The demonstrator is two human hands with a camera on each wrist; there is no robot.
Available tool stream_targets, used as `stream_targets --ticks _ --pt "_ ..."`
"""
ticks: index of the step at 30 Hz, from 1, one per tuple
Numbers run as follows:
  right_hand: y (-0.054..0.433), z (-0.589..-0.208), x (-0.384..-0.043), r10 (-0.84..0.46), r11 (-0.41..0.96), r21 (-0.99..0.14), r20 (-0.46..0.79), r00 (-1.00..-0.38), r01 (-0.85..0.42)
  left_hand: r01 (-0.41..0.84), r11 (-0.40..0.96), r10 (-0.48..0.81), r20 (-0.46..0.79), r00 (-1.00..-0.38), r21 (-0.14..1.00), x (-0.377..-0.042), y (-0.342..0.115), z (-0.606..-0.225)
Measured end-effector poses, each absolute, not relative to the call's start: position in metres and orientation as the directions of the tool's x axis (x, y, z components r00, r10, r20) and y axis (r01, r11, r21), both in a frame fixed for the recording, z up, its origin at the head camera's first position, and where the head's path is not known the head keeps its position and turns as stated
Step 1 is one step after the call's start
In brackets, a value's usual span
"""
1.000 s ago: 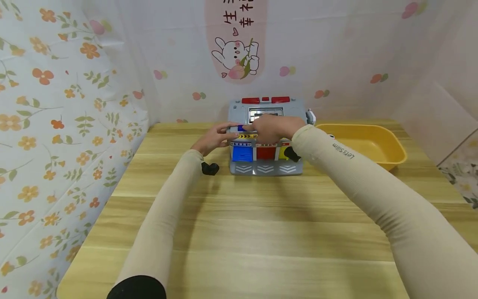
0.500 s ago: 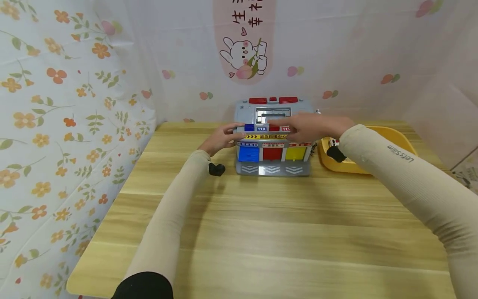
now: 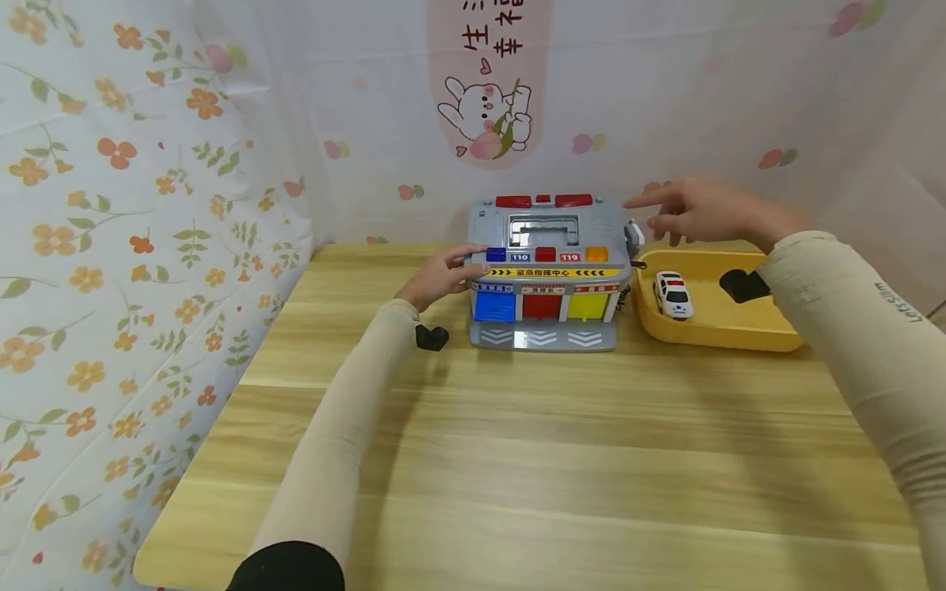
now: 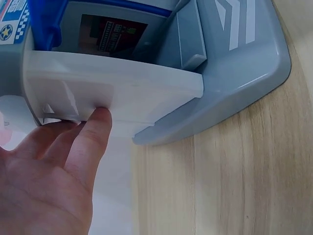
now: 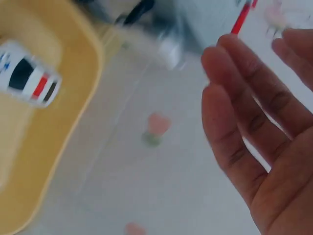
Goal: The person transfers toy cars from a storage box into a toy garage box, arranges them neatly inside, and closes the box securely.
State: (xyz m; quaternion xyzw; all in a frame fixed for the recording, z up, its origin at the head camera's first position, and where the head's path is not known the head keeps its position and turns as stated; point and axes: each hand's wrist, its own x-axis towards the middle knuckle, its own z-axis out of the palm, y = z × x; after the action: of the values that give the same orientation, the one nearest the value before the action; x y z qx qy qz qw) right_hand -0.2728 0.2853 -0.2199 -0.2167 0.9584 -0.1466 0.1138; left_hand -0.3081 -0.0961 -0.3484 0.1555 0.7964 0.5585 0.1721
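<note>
A grey toy garage [image 3: 543,271] stands against the back wall in the head view, with blue, red and yellow doors and coloured buttons on top. My left hand [image 3: 438,277] steadies its left side. In the left wrist view that hand's fingers [image 4: 93,139] press the white side wall [image 4: 112,88], and the inside of the blue door's bay shows beside it. My right hand [image 3: 709,215] hovers right of the garage with its index finger pointing left, holding nothing. Just below that fingertip, a silvery piece [image 3: 634,236] projects from the garage's right side.
A yellow tray [image 3: 727,336] sits right of the garage, beneath my right hand. Inside it lies a white toy police car [image 3: 673,296]. A patterned cloth [image 3: 355,180] hangs behind the wooden table [image 3: 547,451].
My right hand has left the blue button, passed over the garage's top and moved right above the tray. The toy car has come into full view. My left hand stays at the garage's side.
</note>
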Motion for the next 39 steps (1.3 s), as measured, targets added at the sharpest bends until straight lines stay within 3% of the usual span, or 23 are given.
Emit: stream_targets --ticks 5,9,18,25,39 --pt "0.317 -0.237 -0.281 -0.363 0.905 -0.301 -0.186 -0.913 -0.299 0.061 0.316 0.432 -0.086 -0.898 0.947 -0.308 -0.097 -0.352" --pt "0.339 -0.260 -0.281 -0.302 0.934 -0.282 -0.291 -0.908 -0.220 0.067 0.314 0.436 -0.081 -0.896 0.947 -0.309 -0.095 -0.354" --pt "0.359 -0.299 -0.279 -0.263 0.927 -0.368 -0.501 -0.825 -0.073 0.055 0.321 0.440 -0.098 -0.893 0.945 -0.312 -0.097 -0.355" --pt "0.359 -0.316 -0.282 -0.291 0.908 -0.418 -0.654 -0.698 0.013 0.032 0.306 0.422 -0.106 -0.900 0.951 -0.311 -0.098 -0.355" --pt "0.348 -0.339 -0.281 -0.294 0.925 -0.375 -0.585 -0.756 -0.070 0.046 0.329 0.410 -0.099 -0.907 0.943 -0.309 -0.092 -0.353"
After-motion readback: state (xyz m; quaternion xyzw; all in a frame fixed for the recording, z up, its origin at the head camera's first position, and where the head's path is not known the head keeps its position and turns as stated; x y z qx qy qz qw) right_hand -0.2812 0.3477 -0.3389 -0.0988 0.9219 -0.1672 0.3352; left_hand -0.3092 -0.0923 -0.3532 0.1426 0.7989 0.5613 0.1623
